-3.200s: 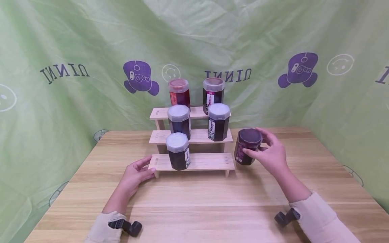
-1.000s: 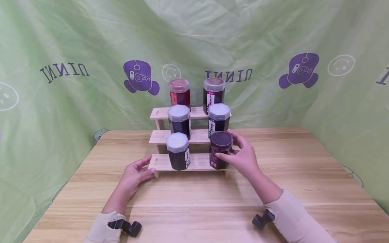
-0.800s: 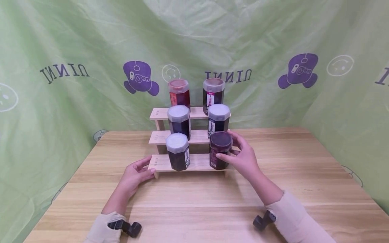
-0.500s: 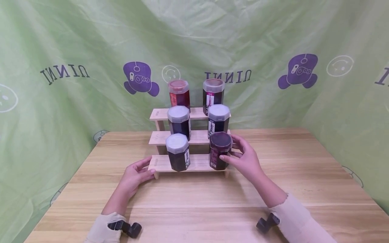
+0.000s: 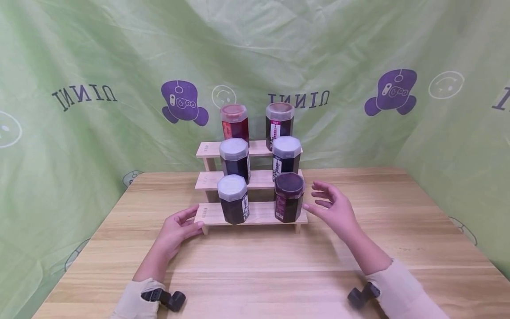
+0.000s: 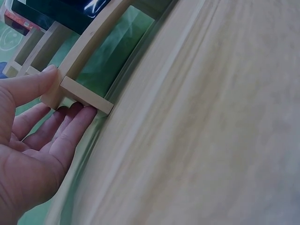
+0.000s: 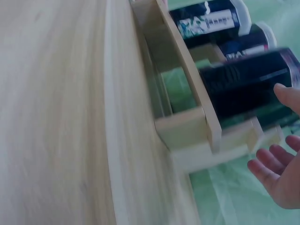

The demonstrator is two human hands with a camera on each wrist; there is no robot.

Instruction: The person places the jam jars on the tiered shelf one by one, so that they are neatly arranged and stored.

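Note:
A three-step wooden display rack bears lidded octagonal jars, a pair on each step. My left hand grips the left end of its lowest step; in the left wrist view the thumb lies at the board's edge and the fingers curl under beside the leg. On the right of that step stands a dark purple jar with a dark lid. Just right of it is my right hand, fingers spread and loosely bent, holding nothing. A white-lidded dark jar stands on the same step's left.
Two white-lidded jars, left and right, stand on the middle step. On top are a red jar and a dark jar with a pink-white label. A green printed cloth hangs behind the wooden table.
My right hand carried the purple jar left from beside the rack onto the lowest step, then let go and drew back to the right. My left hand has stayed on the rack.

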